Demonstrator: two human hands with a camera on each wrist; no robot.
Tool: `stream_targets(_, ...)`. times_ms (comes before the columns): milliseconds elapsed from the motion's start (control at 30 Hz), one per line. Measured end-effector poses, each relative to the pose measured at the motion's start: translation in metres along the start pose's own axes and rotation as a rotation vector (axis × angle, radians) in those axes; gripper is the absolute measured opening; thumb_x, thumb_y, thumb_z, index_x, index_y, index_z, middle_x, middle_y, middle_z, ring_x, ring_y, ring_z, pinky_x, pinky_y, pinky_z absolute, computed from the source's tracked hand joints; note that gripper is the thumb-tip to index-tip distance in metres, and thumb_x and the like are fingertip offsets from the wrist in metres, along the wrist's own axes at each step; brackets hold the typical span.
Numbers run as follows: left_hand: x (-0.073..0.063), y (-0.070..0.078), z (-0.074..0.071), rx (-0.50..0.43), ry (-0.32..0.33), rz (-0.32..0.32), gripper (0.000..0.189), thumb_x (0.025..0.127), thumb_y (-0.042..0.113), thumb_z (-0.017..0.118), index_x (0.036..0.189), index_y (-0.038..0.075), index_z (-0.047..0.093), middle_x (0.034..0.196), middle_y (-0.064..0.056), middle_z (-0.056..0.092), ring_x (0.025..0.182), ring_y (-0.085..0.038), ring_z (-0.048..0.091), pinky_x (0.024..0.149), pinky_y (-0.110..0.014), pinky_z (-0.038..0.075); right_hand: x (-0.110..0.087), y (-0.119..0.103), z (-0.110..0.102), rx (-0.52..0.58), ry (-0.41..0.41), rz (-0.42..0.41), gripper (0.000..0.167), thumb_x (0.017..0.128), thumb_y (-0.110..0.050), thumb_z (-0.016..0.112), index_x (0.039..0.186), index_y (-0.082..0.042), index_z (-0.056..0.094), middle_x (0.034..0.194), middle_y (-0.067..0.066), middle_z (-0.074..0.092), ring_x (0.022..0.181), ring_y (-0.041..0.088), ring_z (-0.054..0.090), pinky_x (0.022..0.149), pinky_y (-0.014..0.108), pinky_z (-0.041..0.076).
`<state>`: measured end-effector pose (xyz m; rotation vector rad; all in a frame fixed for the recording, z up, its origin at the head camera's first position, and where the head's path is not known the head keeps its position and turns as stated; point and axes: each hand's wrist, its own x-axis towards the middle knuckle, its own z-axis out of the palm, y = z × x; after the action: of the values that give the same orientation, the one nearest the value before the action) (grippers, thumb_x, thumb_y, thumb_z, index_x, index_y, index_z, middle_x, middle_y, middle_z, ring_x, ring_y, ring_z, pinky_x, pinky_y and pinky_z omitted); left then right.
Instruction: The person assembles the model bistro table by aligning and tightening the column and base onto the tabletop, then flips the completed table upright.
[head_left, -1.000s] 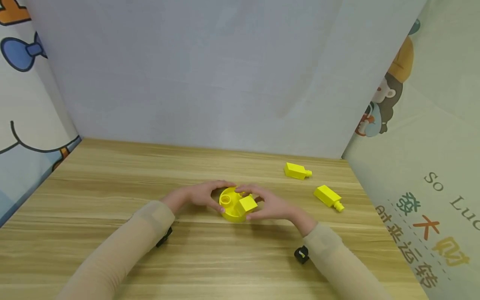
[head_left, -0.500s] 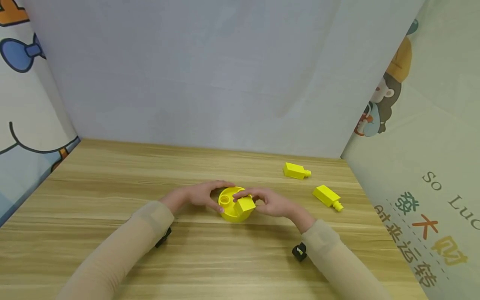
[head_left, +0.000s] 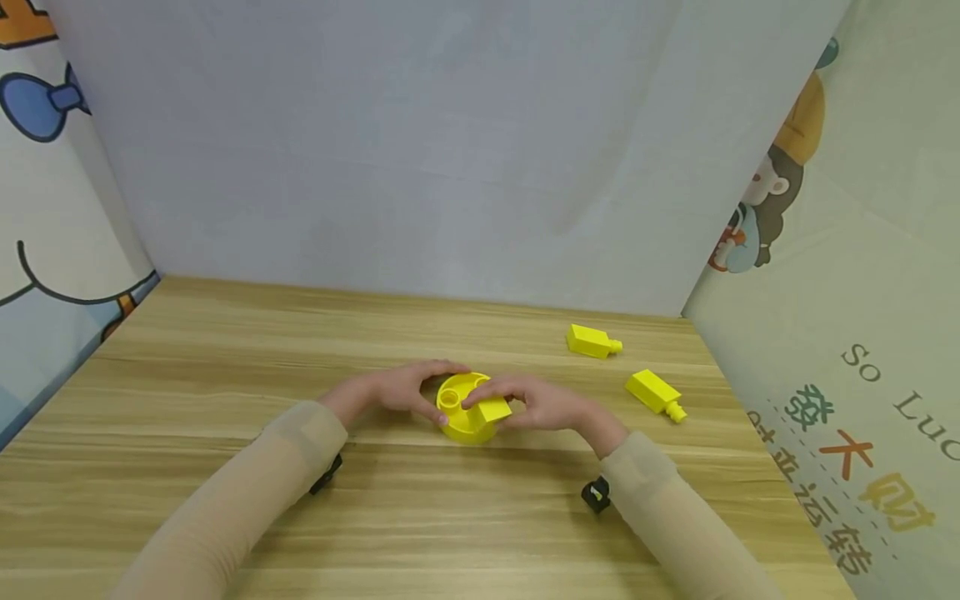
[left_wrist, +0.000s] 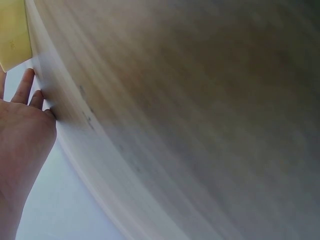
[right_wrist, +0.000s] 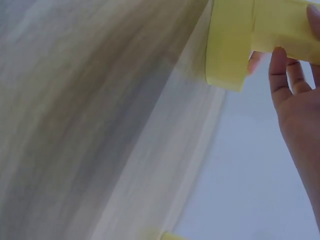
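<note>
A round yellow disc [head_left: 454, 422] with a raised rim and round sockets lies on the wooden table. My left hand [head_left: 400, 388] holds its left side, thumb at the near edge and fingers at the far edge. On the disc's right part stands a square yellow post [head_left: 492, 410]; its lower end is hidden. My right hand [head_left: 546, 403] grips this post from the right, index finger across its far side and thumb low on the near side. In the right wrist view, fingertips [right_wrist: 279, 59] lie against the post [right_wrist: 280, 27], which juts straight out from the disc [right_wrist: 227, 45].
Two similar yellow posts with threaded ends lie on the table: one at the back right [head_left: 588, 341], one farther right [head_left: 654, 392]. A grey cloth wall [head_left: 420, 150] stands behind the table [head_left: 225, 350]. Printed cloths hang on both sides.
My right hand's fingers have shifted their hold on the post, reaching farther over it, and the post has turned a little. The left hand has stayed on the disc.
</note>
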<state>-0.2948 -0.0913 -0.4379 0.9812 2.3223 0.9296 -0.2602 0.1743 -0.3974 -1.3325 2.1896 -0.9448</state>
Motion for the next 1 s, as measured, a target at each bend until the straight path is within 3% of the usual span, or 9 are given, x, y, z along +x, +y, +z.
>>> stream_targets(233,0.002,-0.001,0.001,-0.001,0.000,0.004,0.084,0.077,0.039,0.077,0.146,0.022,0.033,0.152,-0.005,0.030,0.140,-0.027,0.024,0.114,-0.052,0.017,0.001,0.000,0.005,-0.086,0.087,-0.071,0.038,0.086,-0.017,0.070,0.123,-0.012,0.062,0.126,-0.003,0.060,0.117,0.014,0.051,0.101,0.033,0.042)
stream_targets(433,0.001,-0.002,0.001,-0.011,0.000,0.014,0.084,0.078,0.038,0.077,0.146,0.021,0.033,0.152,-0.005,0.030,0.139,-0.027,0.025,0.114,-0.052,0.017,0.003,-0.006,0.011,-0.128,0.150,-0.116,0.037,0.082,-0.007,0.072,0.118,-0.004,0.064,0.120,0.008,0.064,0.113,0.022,0.055,0.098,0.034,0.045)
stream_targets(600,0.002,-0.001,0.000,-0.006,-0.008,0.012,0.084,0.077,0.038,0.077,0.146,0.022,0.033,0.152,-0.005,0.030,0.139,-0.027,0.025,0.113,-0.052,0.018,0.000,0.001,0.011,-0.119,0.138,-0.043,0.046,0.085,-0.016,0.071,0.128,-0.010,0.058,0.125,0.000,0.062,0.116,0.016,0.053,0.098,0.034,0.044)
stream_targets(733,0.002,0.000,-0.001,0.020,0.002,0.021,0.084,0.077,0.038,0.078,0.146,0.020,0.034,0.151,-0.006,0.033,0.139,-0.028,0.028,0.113,-0.051,0.019,-0.005,0.002,0.010,-0.025,0.136,0.042,0.063,0.084,-0.019,0.072,0.140,-0.010,0.045,0.131,-0.003,0.057,0.119,0.015,0.048,0.095,0.037,0.044)
stream_targets(867,-0.002,0.002,-0.001,0.047,0.032,0.004,0.087,0.076,0.039,0.078,0.147,0.018,0.032,0.152,-0.007,0.031,0.140,-0.029,0.025,0.114,-0.051,0.018,-0.018,0.007,0.004,0.072,0.190,0.085,0.072,0.082,-0.015,0.074,0.144,-0.012,0.038,0.136,0.001,0.052,0.121,0.025,0.046,0.096,0.042,0.043)
stream_targets(1000,-0.009,0.008,0.002,0.030,0.091,-0.037,0.091,0.076,0.038,0.078,0.149,0.021,0.027,0.155,-0.007,0.025,0.142,-0.030,0.021,0.114,-0.052,0.018,-0.039,0.014,-0.007,0.102,0.287,0.111,0.068,0.084,-0.017,0.073,0.143,-0.017,0.040,0.136,0.006,0.052,0.119,0.036,0.045,0.094,0.045,0.043)
